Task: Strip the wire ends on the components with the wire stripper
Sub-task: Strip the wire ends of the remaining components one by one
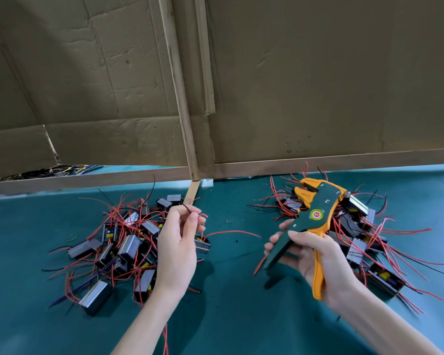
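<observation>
Cardboard partition [318,85] standing along far edge of green mat [231,303]. Left component pile [118,252] and right component pile [356,239] lying on mat. Right hand [315,254] gripping wire stripper [315,216] handles between piles. Left hand [177,242] pinching black wire end [186,207], one component [202,243] just right of palm.

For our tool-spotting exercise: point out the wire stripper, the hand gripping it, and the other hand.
wire stripper [315,214]: head view, round label at its pivot.
right hand [331,257]: head view, base of the thumb.
left hand [176,243]: head view, middle of the hand.
</observation>
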Tool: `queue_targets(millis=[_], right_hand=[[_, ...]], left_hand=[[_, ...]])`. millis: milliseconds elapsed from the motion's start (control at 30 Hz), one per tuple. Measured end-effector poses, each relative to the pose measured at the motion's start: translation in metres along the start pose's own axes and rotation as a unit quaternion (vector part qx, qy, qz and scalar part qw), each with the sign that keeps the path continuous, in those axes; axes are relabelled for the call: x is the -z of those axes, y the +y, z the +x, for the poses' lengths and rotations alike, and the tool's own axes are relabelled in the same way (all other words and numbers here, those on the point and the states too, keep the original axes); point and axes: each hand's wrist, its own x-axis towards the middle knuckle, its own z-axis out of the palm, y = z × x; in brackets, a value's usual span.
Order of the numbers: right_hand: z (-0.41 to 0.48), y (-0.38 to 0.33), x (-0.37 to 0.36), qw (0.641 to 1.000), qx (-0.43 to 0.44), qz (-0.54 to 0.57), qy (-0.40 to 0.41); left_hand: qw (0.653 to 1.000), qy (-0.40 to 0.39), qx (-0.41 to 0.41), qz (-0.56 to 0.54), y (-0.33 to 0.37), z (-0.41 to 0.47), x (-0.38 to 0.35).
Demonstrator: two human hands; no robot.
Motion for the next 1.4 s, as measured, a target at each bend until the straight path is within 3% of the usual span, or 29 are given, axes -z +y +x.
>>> queue_targets(millis=[100,433,700,1400], right_hand=[[-0.002,-0.003,-0.001,0.999,0.012,-0.017,-0.025],[-0.014,0.001,-0.013,0.979,-0.090,-0.073,-0.167],[-0.018,0.007,-0.013,0.955,-0.137,-0.118,-0.236],[-0.023,0.005,-0.013,0.948,-0.113,-0.146,-0.258]], left_hand=[[1.000,-0.001,-0.013,0.009,0.001,0.001,0.002],[0.998,-0.031,-0.050,0.026,0.014,-0.009,-0.003],[0.998,-0.036,-0.058,-0.002,0.027,-0.019,-0.009],[0.986,-0.158,-0.029,-0.043,0.028,-0.012,-0.003]])
